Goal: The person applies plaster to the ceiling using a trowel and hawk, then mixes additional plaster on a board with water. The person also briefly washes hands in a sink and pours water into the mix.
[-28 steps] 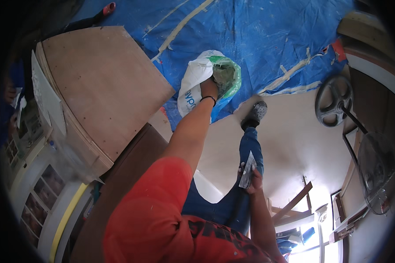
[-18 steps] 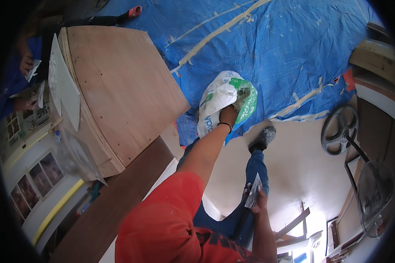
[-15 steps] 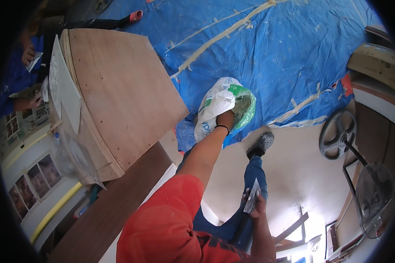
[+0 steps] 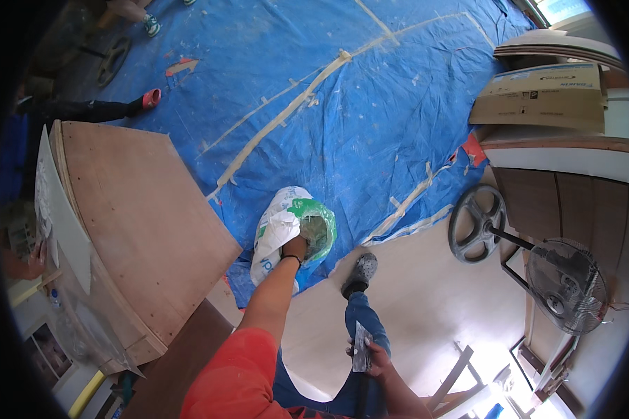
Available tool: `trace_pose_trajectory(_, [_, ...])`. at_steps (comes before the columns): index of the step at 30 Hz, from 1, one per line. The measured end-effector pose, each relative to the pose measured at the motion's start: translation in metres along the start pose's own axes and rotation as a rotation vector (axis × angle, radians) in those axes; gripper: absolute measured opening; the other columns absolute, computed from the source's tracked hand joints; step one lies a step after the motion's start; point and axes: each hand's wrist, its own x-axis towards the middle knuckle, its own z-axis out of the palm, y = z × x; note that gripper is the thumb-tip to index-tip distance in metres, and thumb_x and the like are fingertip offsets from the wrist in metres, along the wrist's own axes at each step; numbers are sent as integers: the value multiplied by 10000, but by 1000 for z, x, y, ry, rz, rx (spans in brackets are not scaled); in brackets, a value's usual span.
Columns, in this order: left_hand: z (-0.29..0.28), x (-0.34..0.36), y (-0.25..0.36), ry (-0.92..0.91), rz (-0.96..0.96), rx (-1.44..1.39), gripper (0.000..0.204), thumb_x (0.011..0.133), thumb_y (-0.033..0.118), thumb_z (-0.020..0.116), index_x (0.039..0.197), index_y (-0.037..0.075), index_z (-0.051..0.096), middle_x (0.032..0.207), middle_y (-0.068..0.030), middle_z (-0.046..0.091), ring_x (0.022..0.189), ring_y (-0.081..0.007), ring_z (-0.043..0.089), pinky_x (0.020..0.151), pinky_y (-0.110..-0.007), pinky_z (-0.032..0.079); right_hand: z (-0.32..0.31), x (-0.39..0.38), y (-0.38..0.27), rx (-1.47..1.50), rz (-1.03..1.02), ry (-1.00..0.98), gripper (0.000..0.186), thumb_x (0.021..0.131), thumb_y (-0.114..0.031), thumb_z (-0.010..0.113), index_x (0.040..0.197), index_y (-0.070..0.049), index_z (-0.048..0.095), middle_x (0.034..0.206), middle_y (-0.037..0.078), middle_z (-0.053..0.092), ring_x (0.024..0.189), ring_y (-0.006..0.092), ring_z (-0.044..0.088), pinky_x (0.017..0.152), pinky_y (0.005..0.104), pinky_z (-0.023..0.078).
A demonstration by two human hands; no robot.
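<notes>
On the blue floor sheeting stands an open white, green and blue plastic bag (image 4: 267, 241), its rim folded back around greyish contents (image 4: 316, 234). My left hand (image 4: 295, 247) reaches into the bag's mouth, a dark band around the wrist. Its fingers are hidden by the bag, so I cannot see what they hold. Lower down, in front of my jeans, my right hand (image 4: 379, 357) is closed around a flat, grey-smeared putty knife (image 4: 361, 348), with its broad blade pointing up and away from me.
A curved wooden panel structure (image 4: 143, 223) stands at the left, with another person's hand (image 4: 35, 262) at its far side. Blue sheeting (image 4: 370, 140) covers the floor ahead. To the right are a pedestal fan (image 4: 566, 286), its round base (image 4: 477, 223) and a cardboard box (image 4: 538, 98).
My view has tilted up and turned right, so the bag and panel sit lower and further left. My left hand stays inside the bag, and my right still holds the putty knife.
</notes>
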Motion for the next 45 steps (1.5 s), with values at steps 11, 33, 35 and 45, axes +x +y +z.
trace_pose_trajectory(11, [11, 0, -3, 419, -21, 107, 310, 942, 281, 530, 1049, 94, 753, 1113, -129, 734, 978, -340, 705, 878, -471, 530, -13, 5, -2, -23, -20, 40, 545, 1007, -283, 594, 1490, -99, 419, 1372, 181, 577, 1167, 389, 640, 806, 529, 652])
trace_pose_trajectory(33, [-61, 18, 12, -97, 176, 172, 301, 954, 243, 500, 1095, 110, 730, 1094, -119, 727, 982, -329, 697, 846, -439, 539, -6, -1, -14, 9, 6, 153, 557, 987, -276, 629, 1491, -139, 437, 1338, 164, 598, 1113, 388, 647, 793, 461, 650])
trace_pose_trajectory(35, [-66, 17, 15, -92, 198, 222, 300, 955, 240, 497, 1099, 112, 728, 1092, -118, 727, 983, -328, 697, 843, -436, 539, -4, 0, -13, -7, -15, 116, 549, 991, -281, 623, 1488, -136, 438, 1332, 156, 601, 1112, 385, 648, 789, 461, 649])
trace_pose_trajectory(45, [-132, 42, 10, -18, 505, 347, 279, 959, 232, 491, 1086, 127, 716, 1040, -101, 719, 952, -311, 689, 803, -428, 540, -2, 3, -9, -33, -53, 150, 515, 992, -284, 622, 1459, -126, 474, 1294, 140, 623, 1099, 371, 652, 827, 449, 630])
